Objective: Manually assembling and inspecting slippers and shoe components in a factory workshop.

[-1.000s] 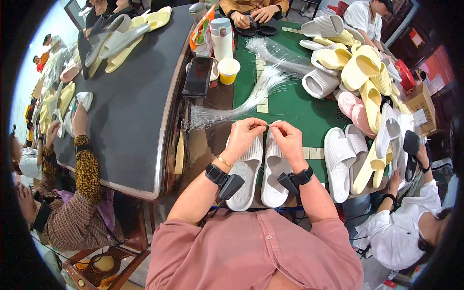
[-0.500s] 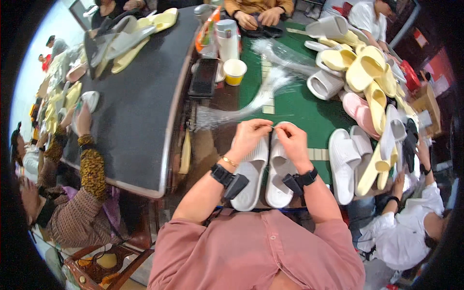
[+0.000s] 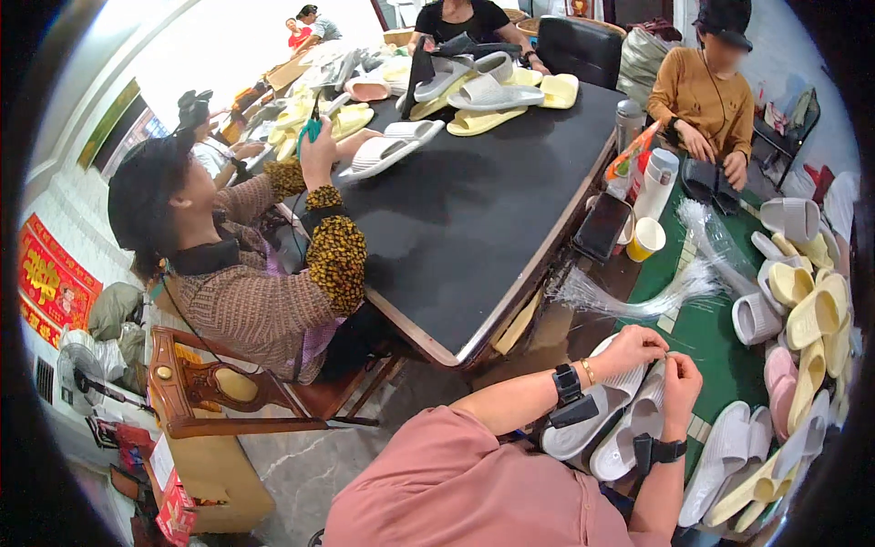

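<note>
Slippers (image 3: 640, 415), 2: toes, partly hidden, point upper-right; long axes slant. Left hand (image 3: 636, 349), right hand (image 3: 682, 381) pinched closed, contents indistinct.

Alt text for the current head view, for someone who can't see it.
Bare left hand and right hand pinch close together over two white slippers; anything pinched is too small to identify. Clear strands lie beyond, with a heap of yellow, pink and grey slippers at right. At left, a co-worker sits at a dark table.
</note>
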{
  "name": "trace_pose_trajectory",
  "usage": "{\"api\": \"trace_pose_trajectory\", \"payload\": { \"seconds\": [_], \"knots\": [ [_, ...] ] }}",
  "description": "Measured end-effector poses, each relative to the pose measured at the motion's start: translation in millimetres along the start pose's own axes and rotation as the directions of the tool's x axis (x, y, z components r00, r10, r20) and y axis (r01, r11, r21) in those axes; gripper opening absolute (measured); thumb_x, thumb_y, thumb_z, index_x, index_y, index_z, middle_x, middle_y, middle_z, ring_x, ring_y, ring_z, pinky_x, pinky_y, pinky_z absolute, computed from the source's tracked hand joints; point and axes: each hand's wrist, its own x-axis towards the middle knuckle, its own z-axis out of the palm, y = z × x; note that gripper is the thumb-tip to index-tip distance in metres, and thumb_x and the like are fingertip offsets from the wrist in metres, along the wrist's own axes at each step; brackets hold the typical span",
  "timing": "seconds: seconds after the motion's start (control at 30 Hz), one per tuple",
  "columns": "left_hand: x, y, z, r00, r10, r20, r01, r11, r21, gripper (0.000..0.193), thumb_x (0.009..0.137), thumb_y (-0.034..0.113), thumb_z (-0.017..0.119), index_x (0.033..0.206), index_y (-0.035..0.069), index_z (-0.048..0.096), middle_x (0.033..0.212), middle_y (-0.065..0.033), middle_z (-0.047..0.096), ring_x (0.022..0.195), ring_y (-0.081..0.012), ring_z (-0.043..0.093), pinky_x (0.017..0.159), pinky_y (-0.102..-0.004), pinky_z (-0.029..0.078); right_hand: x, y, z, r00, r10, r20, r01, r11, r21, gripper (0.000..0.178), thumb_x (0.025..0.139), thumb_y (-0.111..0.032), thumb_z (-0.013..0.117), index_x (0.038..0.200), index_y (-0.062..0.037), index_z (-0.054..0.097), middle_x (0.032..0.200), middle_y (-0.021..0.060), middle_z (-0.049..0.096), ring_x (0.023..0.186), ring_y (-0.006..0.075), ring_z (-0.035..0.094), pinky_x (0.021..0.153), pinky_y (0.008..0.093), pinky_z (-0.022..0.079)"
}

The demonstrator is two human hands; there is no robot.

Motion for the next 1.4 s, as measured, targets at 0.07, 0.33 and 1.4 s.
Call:
{"api": "trace_pose_trajectory", "payload": {
  "seconds": [0.07,0.33,1.4],
  "knots": [
    [1.5,10.7,-3.8,0.998,-0.061,0.025,0.060,0.998,0.037,0.017,0.084,0.011,0.068,0.095,-0.002,0.071,0.080,-0.0069,0.071,0.070,-0.0088,0.062,0.065,-0.0256,0.051,3.9,6.3,2.8,0.999,-0.034,-0.035,0.035,0.999,0.035,0.009,0.086,-0.005,0.062,0.087,0.0028,0.065,0.070,0.0000,0.058,0.063,0.0065,0.048,0.056,0.0249,0.040],
    [1.9,-5.3,-1.6,0.997,0.028,0.072,-0.027,1.000,-0.015,0.021,0.086,0.012,0.064,0.099,-0.003,0.069,0.079,-0.0072,0.069,0.069,-0.0115,0.061,0.064,-0.0282,0.050,4.8,16.0,1.6,1.000,-0.009,-0.001,0.009,0.998,0.064,0.008,0.087,-0.004,0.060,0.085,0.0025,0.064,0.071,-0.0016,0.057,0.064,0.0053,0.047,0.056,0.0235,0.039],
    [-2.4,2.8,2.8,0.996,0.090,0.025,-0.093,0.984,0.152,0.015,0.080,0.012,0.067,0.086,-0.001,0.067,0.072,-0.0074,0.067,0.065,-0.0125,0.060,0.062,-0.0293,0.048,1.3,14.9,1.1,0.997,-0.063,0.043,0.060,0.997,0.055,0.006,0.084,-0.001,0.059,0.080,0.0042,0.060,0.071,0.0006,0.056,0.063,0.0065,0.046,0.055,0.0244,0.038]
  ]
}}
